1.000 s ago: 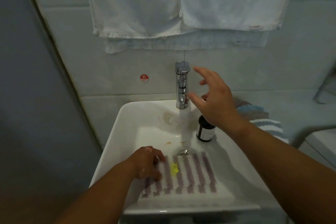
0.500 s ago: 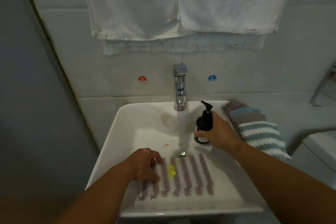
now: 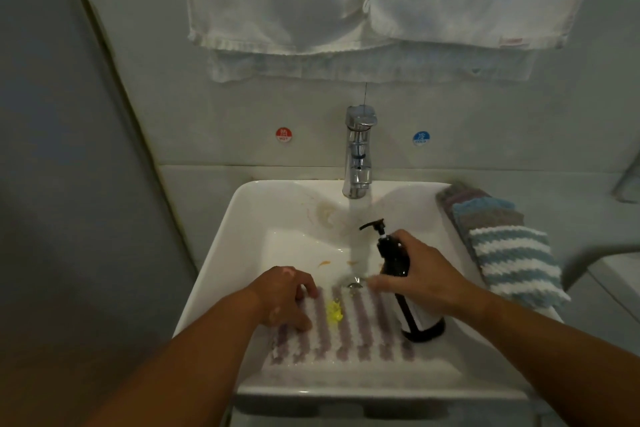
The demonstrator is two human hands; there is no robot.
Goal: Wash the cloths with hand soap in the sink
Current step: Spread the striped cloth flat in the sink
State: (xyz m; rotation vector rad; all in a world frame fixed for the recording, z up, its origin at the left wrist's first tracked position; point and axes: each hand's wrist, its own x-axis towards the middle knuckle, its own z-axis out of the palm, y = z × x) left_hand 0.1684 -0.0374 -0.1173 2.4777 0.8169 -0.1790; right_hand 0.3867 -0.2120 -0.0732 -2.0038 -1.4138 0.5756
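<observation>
Grips soap bottle (image 3: 394,258) with right fingers (image 3: 408,241), holds striped cloth (image 3: 360,333) down with curled left fingers (image 3: 304,291); may slip if wet, drop bottle into sink (image 3: 277,218), squirt wide of cloth.

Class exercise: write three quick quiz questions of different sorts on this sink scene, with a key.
1. True or false: water runs from the tap.
2. The right hand grips: A) a sponge B) the soap bottle C) a brush.
3. What colour is the blob on the striped cloth under the left hand?
Key: 1 true; 2 B; 3 yellow.
</observation>
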